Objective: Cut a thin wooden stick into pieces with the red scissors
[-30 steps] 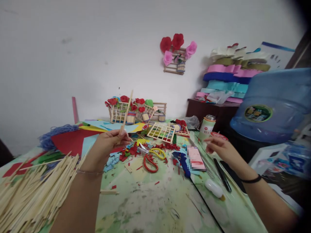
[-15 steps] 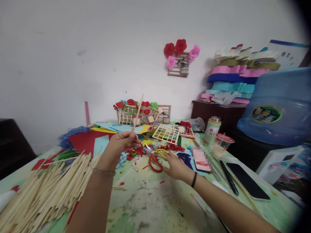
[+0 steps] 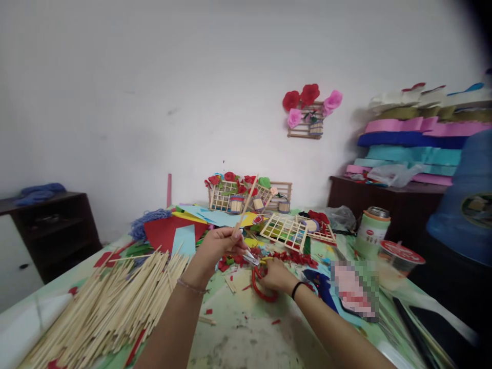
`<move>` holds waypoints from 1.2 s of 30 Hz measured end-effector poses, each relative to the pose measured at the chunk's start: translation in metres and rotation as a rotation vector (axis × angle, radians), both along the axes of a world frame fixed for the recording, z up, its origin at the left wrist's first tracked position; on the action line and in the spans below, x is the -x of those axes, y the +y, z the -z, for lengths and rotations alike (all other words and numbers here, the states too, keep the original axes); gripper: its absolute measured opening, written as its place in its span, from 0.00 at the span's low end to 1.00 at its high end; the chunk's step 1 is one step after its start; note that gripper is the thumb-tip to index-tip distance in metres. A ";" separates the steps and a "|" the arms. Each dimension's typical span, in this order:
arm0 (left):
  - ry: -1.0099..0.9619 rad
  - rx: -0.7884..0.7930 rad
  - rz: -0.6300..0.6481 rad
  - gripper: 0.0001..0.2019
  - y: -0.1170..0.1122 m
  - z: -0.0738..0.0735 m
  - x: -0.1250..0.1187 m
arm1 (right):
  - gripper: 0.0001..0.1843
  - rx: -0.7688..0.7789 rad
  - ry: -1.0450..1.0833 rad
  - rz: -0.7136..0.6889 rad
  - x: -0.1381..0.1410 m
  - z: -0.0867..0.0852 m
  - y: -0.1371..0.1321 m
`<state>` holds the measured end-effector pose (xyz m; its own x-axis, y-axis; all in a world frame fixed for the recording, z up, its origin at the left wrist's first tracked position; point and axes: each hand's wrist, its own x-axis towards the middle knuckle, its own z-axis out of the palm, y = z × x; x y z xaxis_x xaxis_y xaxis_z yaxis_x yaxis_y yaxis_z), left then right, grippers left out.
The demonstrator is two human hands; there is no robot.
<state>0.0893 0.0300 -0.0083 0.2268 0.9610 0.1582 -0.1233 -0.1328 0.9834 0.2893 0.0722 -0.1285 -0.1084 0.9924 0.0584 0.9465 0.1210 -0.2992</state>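
Note:
My left hand (image 3: pixel 221 246) is raised over the table and pinches a thin wooden stick (image 3: pixel 246 202) that points up and to the right. My right hand (image 3: pixel 274 274) lies on the table with its fingers closed round the red-handled scissors (image 3: pixel 261 284); the metal blades (image 3: pixel 251 258) point toward my left hand. A big heap of wooden sticks (image 3: pixel 111 302) lies at the left. Red paper scraps (image 3: pixel 292 256) are scattered just beyond my hands.
Coloured paper sheets (image 3: pixel 172 230) and blue yarn (image 3: pixel 144 220) lie at the back left. Stick lattices with paper flowers (image 3: pixel 246 192) stand by the wall. A lattice panel (image 3: pixel 284 230), a can (image 3: pixel 371 230), a lidded cup (image 3: pixel 397 261) and a blue water jug (image 3: pixel 467 205) sit on the right. A dark shelf (image 3: pixel 49 230) stands at the left.
My right hand swung from the right side of the table to the middle and closed on the red scissors. The left hand kept the stick. The view turned left.

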 end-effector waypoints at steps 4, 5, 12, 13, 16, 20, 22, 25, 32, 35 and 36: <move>0.021 -0.016 0.017 0.24 0.000 0.000 0.000 | 0.22 0.002 0.057 0.027 0.007 0.000 -0.004; 0.029 -0.019 0.018 0.24 -0.001 0.000 0.000 | 0.18 -0.008 0.085 0.039 0.008 -0.001 -0.004; 0.014 -0.046 0.023 0.24 -0.007 -0.005 0.008 | 0.16 -0.151 0.420 0.030 -0.010 -0.037 -0.006; 0.011 -0.051 0.029 0.23 -0.008 -0.006 0.010 | 0.18 -0.162 0.480 -0.009 -0.016 -0.046 -0.011; 0.002 -0.061 0.069 0.23 -0.014 -0.011 0.015 | 0.22 -0.122 0.797 -0.243 -0.036 -0.078 -0.038; -0.008 -0.058 0.125 0.21 -0.025 -0.017 0.017 | 0.23 -0.017 0.767 -0.435 -0.054 -0.106 -0.082; 0.007 -0.052 0.143 0.21 -0.029 -0.018 0.016 | 0.23 0.020 0.734 -0.501 -0.058 -0.108 -0.092; 0.058 -0.040 0.180 0.20 -0.030 -0.016 0.013 | 0.22 0.053 0.747 -0.525 -0.062 -0.098 -0.089; 0.165 0.006 0.297 0.20 -0.022 -0.006 -0.001 | 0.26 0.239 0.839 -0.541 -0.062 -0.092 -0.079; 0.184 0.025 0.325 0.21 -0.019 -0.004 -0.008 | 0.27 0.294 0.875 -0.531 -0.058 -0.090 -0.077; 0.179 0.035 0.328 0.21 -0.018 -0.004 -0.009 | 0.28 0.304 0.879 -0.530 -0.057 -0.089 -0.076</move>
<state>0.0983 0.0123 -0.0048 0.5448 0.8366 0.0564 0.0208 -0.0807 0.9965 0.3466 -0.0034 -0.0400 -0.5704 0.8170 0.0843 0.2331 0.2595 -0.9372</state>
